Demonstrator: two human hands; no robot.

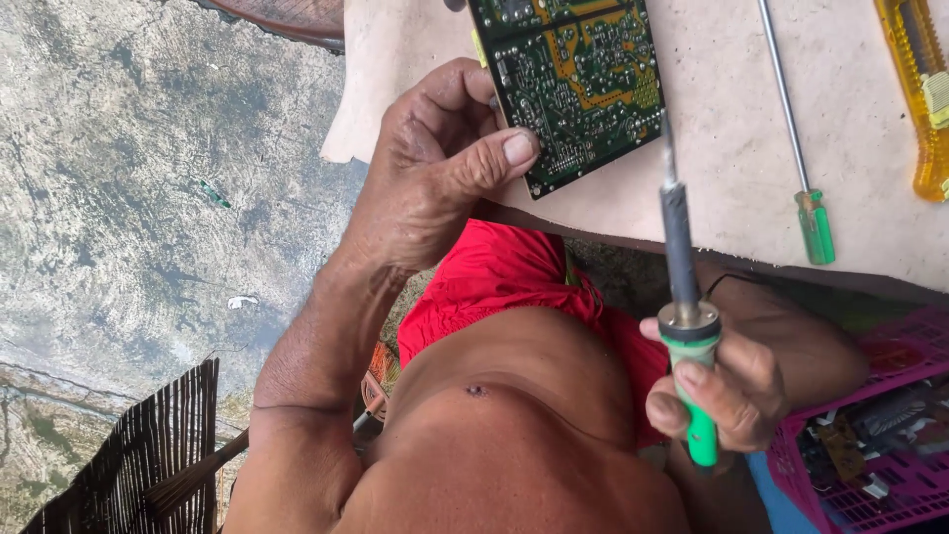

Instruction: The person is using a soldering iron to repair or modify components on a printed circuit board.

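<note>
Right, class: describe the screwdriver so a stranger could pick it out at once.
Start at the pale table. Right of the green circuit board lies the screwdriver, beside a yellow knife. Its thin metal shaft and small translucent green handle set it apart.

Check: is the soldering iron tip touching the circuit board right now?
No, the soldering iron in the right hand has its tip raised beside the circuit board, over bare table.

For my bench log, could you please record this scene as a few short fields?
Left hand: grip on the edge of a green printed circuit board
Right hand: grip around a green-handled soldering iron, tip up, off the board
Surface: beige tabletop
Nearby: green-handled screwdriver; yellow utility knife; pink plastic crate
</note>
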